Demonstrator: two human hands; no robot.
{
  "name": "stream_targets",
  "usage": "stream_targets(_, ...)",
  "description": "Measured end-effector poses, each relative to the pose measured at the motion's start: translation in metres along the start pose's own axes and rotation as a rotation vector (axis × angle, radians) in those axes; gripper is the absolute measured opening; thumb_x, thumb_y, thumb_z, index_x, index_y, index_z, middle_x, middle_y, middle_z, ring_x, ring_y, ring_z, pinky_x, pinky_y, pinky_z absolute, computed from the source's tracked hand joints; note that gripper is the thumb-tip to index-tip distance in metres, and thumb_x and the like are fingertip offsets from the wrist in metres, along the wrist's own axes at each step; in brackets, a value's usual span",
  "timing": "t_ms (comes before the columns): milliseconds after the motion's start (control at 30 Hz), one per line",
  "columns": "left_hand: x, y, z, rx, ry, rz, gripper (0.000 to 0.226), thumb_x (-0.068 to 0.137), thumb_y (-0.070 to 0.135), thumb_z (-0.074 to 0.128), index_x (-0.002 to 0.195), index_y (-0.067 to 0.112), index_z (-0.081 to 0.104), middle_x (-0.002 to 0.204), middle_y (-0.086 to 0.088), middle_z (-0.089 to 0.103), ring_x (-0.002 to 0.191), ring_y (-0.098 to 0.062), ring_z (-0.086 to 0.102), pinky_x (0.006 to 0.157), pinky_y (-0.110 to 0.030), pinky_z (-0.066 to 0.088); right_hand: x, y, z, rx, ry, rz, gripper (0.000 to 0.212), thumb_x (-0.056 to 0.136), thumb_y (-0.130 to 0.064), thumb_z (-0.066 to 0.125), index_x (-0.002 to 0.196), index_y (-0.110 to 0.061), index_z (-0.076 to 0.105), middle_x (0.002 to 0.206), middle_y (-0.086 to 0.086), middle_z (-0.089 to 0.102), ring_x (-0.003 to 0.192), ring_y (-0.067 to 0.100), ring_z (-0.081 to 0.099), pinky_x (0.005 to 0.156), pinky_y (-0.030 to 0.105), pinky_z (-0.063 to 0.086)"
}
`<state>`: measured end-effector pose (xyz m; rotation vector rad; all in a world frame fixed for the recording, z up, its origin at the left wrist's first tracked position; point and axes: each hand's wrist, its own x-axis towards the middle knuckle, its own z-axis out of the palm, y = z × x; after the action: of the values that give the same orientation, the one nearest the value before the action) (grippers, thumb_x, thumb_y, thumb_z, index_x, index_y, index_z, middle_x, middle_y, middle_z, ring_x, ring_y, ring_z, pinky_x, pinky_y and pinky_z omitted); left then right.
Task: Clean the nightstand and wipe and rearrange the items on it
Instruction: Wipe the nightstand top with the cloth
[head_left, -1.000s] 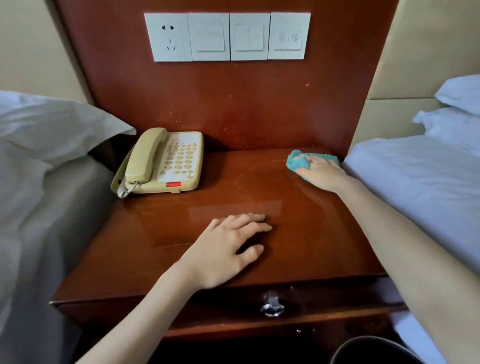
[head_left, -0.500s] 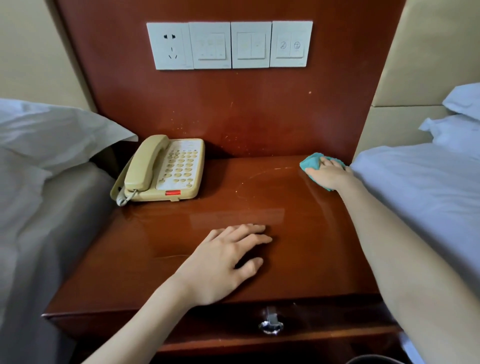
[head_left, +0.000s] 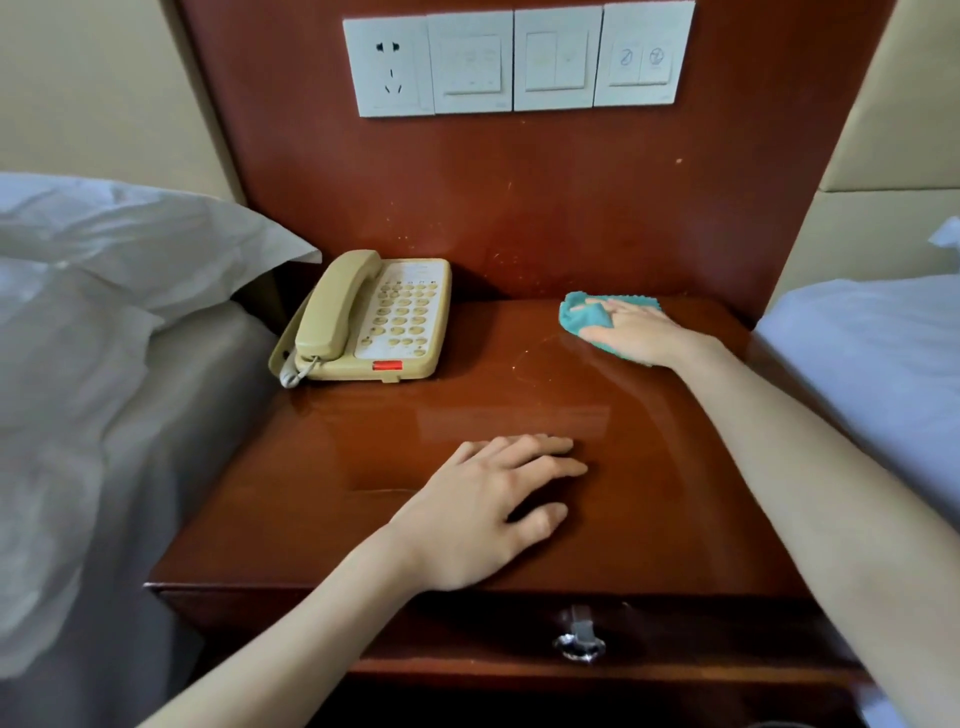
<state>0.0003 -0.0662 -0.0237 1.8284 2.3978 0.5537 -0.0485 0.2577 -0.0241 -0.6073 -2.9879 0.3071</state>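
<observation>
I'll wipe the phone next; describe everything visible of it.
The telephone, a beige plastic corded desk set, sits flat at the back left of the nightstand. Its handset rests in the left cradle, a coiled cord loops at the front left, pale keys fill the right, a red tab marks the front edge.

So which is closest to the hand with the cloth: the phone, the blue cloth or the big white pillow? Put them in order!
1. The cloth: right under the right hand, at the back right of the nightstand.
2. The phone: across the top, at the back left.
3. The pillow: farther left still, on the bed beyond the phone.
</observation>
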Motion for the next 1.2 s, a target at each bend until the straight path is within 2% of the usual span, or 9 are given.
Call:
stream_targets(133, 0.0, -0.001, -0.002, -0.015, -0.014, -0.008, 0.041, 0.096, 0.046, 0.039, 0.137, 0.043, 0.038, 0.148, 0.028, 0.026, 0.134, 0.007, 0.022, 0.108, -0.024, 0.019, -0.001, 0.044, -0.013, -0.055, 0.021, 0.195, 0.076, 0.087, -0.065, 0.023, 0.151, -0.024, 0.021, 0.159, -0.002, 0.021, 0.146, 0.019, 0.015, 0.118, 0.044, 0.012)
stream_targets(300, 0.0, -0.002, 0.0, -0.01, -0.007, -0.007, 0.041, 0.096, 0.046, 0.039, 0.137, 0.043, 0.038, 0.148, 0.028, 0.026, 0.134, 0.008, 0.022, 0.105, -0.021, 0.018, 0.002, 0.061, -0.018, -0.082, 0.015, 0.417, 0.069, 0.095, -0.058, 0.02, 0.152, -0.02, 0.017, 0.161, 0.002, 0.011, 0.147, 0.025, 0.007, 0.118, 0.049, 0.008)
stream_targets(400, 0.001, -0.002, 0.0, -0.013, -0.006, -0.008, 0.041, 0.096, 0.047, 0.039, 0.137, 0.043, 0.038, 0.148, 0.028, 0.027, 0.133, 0.007, 0.023, 0.104, -0.021, 0.018, 0.006, 0.052, -0.016, -0.086, 0.03, 0.479, 0.064, 0.097, -0.052, 0.018, 0.152, -0.02, 0.017, 0.161, 0.003, 0.01, 0.147, 0.026, 0.004, 0.116, 0.053, 0.005)
stream_targets(567, 0.001, -0.001, 0.0, -0.011, -0.009, -0.015, 0.041, 0.096, 0.046, 0.04, 0.136, 0.044, 0.038, 0.147, 0.027, 0.028, 0.131, 0.004, 0.027, 0.106, -0.029, 0.024, 0.013, 0.013, -0.009, -0.067, 0.024, 0.3, 0.068, 0.094, -0.054, 0.023, 0.152, -0.018, 0.016, 0.159, 0.003, 0.019, 0.147, 0.021, 0.009, 0.117, 0.048, 0.006)
stream_targets(700, 0.001, -0.001, 0.0, -0.009, -0.006, -0.009, 0.04, 0.096, 0.045, 0.04, 0.136, 0.043, 0.039, 0.148, 0.026, 0.028, 0.132, 0.004, 0.026, 0.106, -0.026, 0.022, 0.017, -0.034, 0.003, -0.061, -0.017, 0.098, 0.072, 0.092, -0.061, 0.02, 0.153, -0.021, 0.013, 0.161, -0.006, 0.01, 0.148, 0.017, 0.004, 0.118, 0.045, 0.002)
stream_targets(867, 0.0, -0.003, 0.001, -0.034, 0.003, -0.002, 0.041, 0.097, 0.045, 0.04, 0.137, 0.041, 0.04, 0.149, 0.025, 0.029, 0.134, 0.004, 0.022, 0.101, -0.021, 0.015, 0.009, -0.063, 0.014, -0.034, -0.033, -0.079, 0.064, 0.097, -0.054, 0.024, 0.152, -0.024, 0.016, 0.16, -0.01, 0.012, 0.147, 0.012, 0.005, 0.118, 0.041, 0.003)
stream_targets(1000, 0.0, -0.005, 0.0, -0.054, -0.009, 0.009, 0.041, 0.097, 0.043, 0.04, 0.138, 0.04, 0.04, 0.15, 0.023, 0.029, 0.137, 0.004, 0.019, 0.103, -0.021, 0.014, -0.006, -0.042, 0.004, 0.063, -0.069, -0.022, 0.063, 0.095, -0.056, 0.03, 0.152, -0.029, 0.018, 0.16, -0.008, 0.015, 0.147, 0.012, 0.007, 0.116, 0.037, 0.004)
stream_targets(1100, 0.0, -0.007, 0.001, -0.062, -0.008, 0.01, 0.041, 0.097, 0.043, 0.04, 0.137, 0.04, 0.041, 0.15, 0.022, 0.03, 0.138, 0.002, 0.021, 0.106, -0.026, 0.018, -0.02, -0.038, 0.004, -0.019, -0.039, 0.027, 0.063, 0.097, -0.054, 0.026, 0.152, -0.027, 0.017, 0.16, -0.008, 0.014, 0.147, 0.01, 0.005, 0.118, 0.038, 0.002)
stream_targets(1200, 0.001, -0.008, 0.001, -0.114, 0.039, 0.003, 0.037, 0.096, 0.036, 0.046, 0.133, 0.035, 0.049, 0.147, 0.018, 0.037, 0.135, -0.002, 0.03, 0.109, -0.027, 0.023, -0.037, -0.048, 0.009, -0.056, -0.056, 0.001, 0.061, 0.098, -0.052, 0.022, 0.153, -0.025, 0.012, 0.161, -0.011, 0.009, 0.147, 0.009, 0.001, 0.118, 0.041, -0.001)
